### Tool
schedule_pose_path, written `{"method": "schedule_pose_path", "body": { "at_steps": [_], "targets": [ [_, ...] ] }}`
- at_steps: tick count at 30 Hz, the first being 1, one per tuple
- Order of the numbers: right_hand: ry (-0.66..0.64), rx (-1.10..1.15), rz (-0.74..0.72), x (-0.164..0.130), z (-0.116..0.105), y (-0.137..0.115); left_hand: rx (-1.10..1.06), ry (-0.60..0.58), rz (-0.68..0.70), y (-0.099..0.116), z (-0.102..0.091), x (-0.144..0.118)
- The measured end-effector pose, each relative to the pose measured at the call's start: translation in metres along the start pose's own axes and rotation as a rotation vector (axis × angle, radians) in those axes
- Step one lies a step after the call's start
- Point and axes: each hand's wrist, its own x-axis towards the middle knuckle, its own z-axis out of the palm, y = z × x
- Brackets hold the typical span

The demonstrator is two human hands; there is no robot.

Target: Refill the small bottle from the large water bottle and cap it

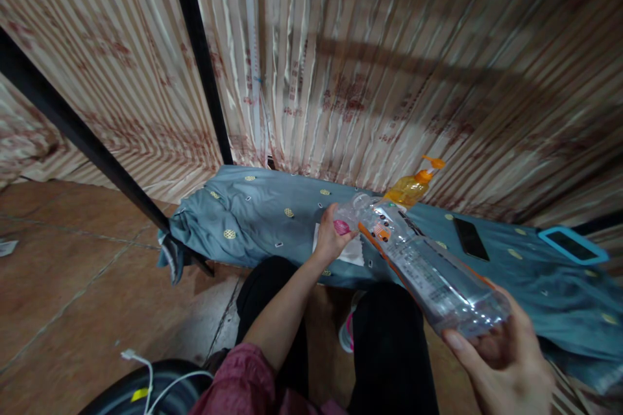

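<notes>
A clear plastic bottle (418, 259) lies tilted in the air between the two hands, with its neck pointing away from the person and its base toward the person. It looks almost empty, and it has an orange stripe and a printed label along its side. The right hand (506, 356) holds the base from below; its fingers (455, 340) are closed around the bottom of the bottle. The left hand (333, 237) is at the neck end, and its fingers are closed on a small pink cap (342, 227), which sits just beside the mouth of the bottle. I cannot tell if the cap touches the mouth.

Under the left fingers a white sheet of paper (353, 253) lies on the surface (263, 207), which is covered with a blue-grey cloth with small yellow marks. Just beyond the neck of the bottle stands an orange pump bottle (411, 188). To the right of it, well apart from both hands, a dark phone (470, 238) lies flat, and farther right lies a device with a blue frame (573, 244). Behind the surface hangs a striped curtain (389, 58). Below the left arm, near the floor, a white cable (150, 376) is visible.
</notes>
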Motion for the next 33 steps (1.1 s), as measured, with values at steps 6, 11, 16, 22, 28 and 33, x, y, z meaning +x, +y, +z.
{"method": "schedule_pose_path", "body": {
  "at_steps": [6,11,16,22,28,33],
  "targets": [
    [0.002,0.001,0.034,-0.0024,-0.0004,0.0014,0.002,0.008,0.0,0.0022,-0.0003,0.0001],
    [0.005,-0.001,-0.007,-0.0022,0.0004,0.0008,-0.022,0.017,-0.013,0.0031,-0.0002,0.0],
    [0.011,0.01,0.012,-0.0012,-0.0004,0.0012,-0.001,0.022,-0.015,0.0017,0.0008,-0.0003],
    [-0.004,0.01,-0.042,-0.0019,0.0009,0.0003,-0.013,0.036,0.012,-0.0003,0.0021,-0.0006],
    [0.001,-0.014,-0.062,-0.0012,0.0002,-0.0009,-0.006,0.038,-0.007,-0.0003,0.0027,-0.0006],
    [-0.008,0.019,-0.008,-0.0011,0.0002,-0.0007,-0.001,0.041,-0.015,-0.0012,0.0033,-0.0003]
  ]
}}
